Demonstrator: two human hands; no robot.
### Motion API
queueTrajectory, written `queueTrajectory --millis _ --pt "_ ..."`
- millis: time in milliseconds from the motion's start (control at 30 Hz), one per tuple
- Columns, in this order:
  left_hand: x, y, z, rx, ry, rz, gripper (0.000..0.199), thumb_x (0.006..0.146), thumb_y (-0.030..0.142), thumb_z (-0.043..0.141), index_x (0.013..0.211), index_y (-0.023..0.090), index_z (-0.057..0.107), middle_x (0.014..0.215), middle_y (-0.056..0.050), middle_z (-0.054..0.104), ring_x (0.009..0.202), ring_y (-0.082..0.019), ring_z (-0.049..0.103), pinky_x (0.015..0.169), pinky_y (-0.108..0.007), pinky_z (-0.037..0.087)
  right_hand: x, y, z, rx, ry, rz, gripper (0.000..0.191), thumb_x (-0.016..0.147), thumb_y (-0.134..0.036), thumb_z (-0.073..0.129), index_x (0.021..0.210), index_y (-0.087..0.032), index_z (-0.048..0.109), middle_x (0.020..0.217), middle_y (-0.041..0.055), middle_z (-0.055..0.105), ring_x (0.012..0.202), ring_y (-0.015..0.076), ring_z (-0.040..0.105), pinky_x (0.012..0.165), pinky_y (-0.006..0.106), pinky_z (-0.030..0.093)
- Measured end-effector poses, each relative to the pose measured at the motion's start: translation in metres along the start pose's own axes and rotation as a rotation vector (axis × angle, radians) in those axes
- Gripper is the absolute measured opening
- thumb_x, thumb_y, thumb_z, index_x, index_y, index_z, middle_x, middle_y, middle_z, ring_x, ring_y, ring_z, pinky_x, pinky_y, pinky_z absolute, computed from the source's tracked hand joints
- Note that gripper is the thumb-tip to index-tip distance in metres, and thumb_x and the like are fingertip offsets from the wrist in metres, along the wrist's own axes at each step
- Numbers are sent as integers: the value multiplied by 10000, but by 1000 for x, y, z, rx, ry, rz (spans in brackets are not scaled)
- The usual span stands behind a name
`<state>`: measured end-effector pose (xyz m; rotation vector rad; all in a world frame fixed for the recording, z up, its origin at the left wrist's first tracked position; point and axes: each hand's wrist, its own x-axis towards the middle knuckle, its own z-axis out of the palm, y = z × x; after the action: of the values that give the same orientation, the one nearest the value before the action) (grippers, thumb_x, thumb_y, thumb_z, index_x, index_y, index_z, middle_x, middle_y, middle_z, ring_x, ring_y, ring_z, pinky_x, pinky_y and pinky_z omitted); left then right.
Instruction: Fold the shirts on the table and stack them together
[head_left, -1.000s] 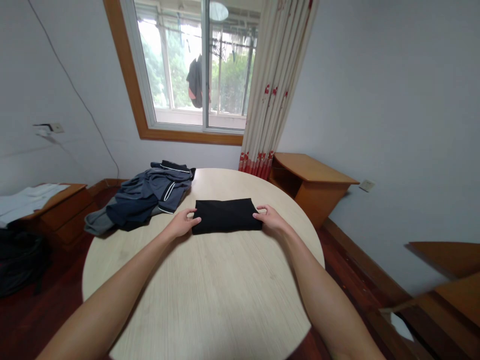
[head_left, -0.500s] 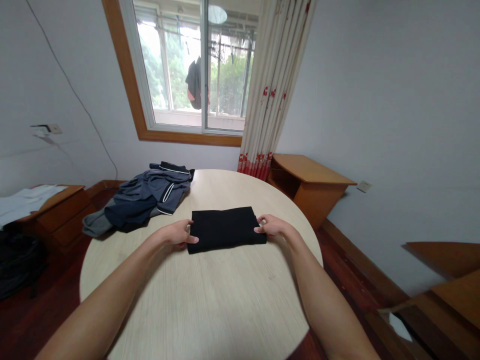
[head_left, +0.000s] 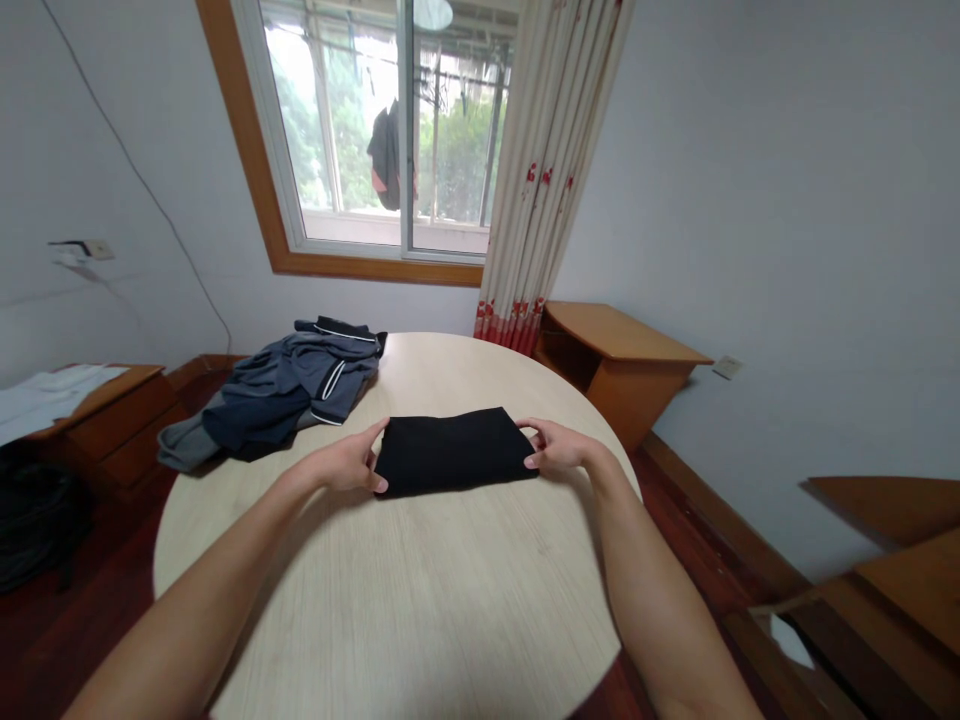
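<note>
Two hands, left (head_left: 346,464) and right (head_left: 556,446), apart, fingers open, flanking and touching folded black cloth (head_left: 452,450).

Folded black cloth rectangle (head_left: 452,451) lies flat on the round pale wood-grain table (head_left: 420,600), approx. mid-table, toward the far half. Left hand (head_left: 346,464) is at the cloth's left edge, touching; right hand (head_left: 556,446) at its right edge, touching. Heap of dark blue and grey garments (head_left: 285,390) sits on the table's far-left part, behind & left of the cloth, partly over the rim. Low orange-brown wooden cabinet (head_left: 619,360) stands behind-right of the table, by the wall. Long cream curtain with red flowers (head_left: 551,160) hangs left of that cabinet, right of the wood-framed window (head_left: 360,140). Wooden side cabinet (head_left: 112,420) is far left, w/ a white cloth (head_left: 41,400) on top.
</note>
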<state>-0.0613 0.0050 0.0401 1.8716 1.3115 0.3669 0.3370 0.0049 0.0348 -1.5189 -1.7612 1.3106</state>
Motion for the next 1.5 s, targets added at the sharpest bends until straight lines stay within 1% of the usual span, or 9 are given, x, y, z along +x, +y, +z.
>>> queueTrajectory --millis 233,400,500,633,833,1033,1167,1267,1500 --pt "4 -8 1 -206 -152 -100 1343 566 385 883 1617 111 93 593 35 668 509 -204 624 487 -255 399 -3 -3 0 21 -82 -25 806 543 -217 901 1297 -168 617 779 26 723 691 210 667 654 306 523" --pt "30 -17 9 -403 191 -153 1083 801 485 750 1608 116 129 566 27 601 498 -172 597 456 -240 367 23 1 24 353 255 -31 767 762 -419 812 1397 -144 481 976 126 734 830 240 687 696 334 544" --pt "44 -16 16 -486 320 -86 998 788 386 772 1572 96 227 567 52 565 481 -135 546 447 -223 359 42 6 34 415 393 -33 689 756 -351 802 1339 -147 496 832 65 700 748 213 662 661 314 525" --pt "45 -15 13 -575 353 54 827 702 359 813 1409 110 463 608 57 582 516 -118 554 499 -224 434 54 13 31 190 564 -174 534 750 -327 744 1224 -153 569 665 -49 554 632 158 576 613 267 466" --pt "47 -26 13 -472 389 93 529 711 373 745 1163 143 596 533 85 515 444 -130 514 474 -251 431 53 11 30 -361 620 -202 293 868 -223 583 1152 -171 632 731 -8 618 712 173 600 748 299 479" --pt "34 -3 24 225 641 226 361 892 321 541 1187 149 657 962 -108 716 960 -274 674 879 -420 525 34 -25 53 -793 705 -166 348 960 -278 529 1269 -155 629 1209 163 670 1103 282 623 949 393 470" --pt "18 28 64 516 513 424 471 1006 454 403 1342 201 615 1429 -109 589 1337 -289 505 1134 -462 376 28 -43 91 -856 428 -459 489 1008 -433 453 1411 -174 548 1444 127 567 1360 256 477 1166 424 310" --pt "16 35 90 619 340 326 593 997 550 398 1484 227 496 1603 -77 391 1499 -355 277 1199 -581 229 31 -40 113 -899 233 -424 606 1017 -513 390 1521 -180 424 1595 101 392 1505 251 278 1235 490 148" --pt "15 16 78 654 261 146 673 993 639 304 1556 279 384 1669 -35 206 1538 -383 117 1162 -645 239 37 -25 103 -908 222 -200 788 987 -693 258 1586 -182 300 1649 80 261 1543 258 170 1240 509 95"
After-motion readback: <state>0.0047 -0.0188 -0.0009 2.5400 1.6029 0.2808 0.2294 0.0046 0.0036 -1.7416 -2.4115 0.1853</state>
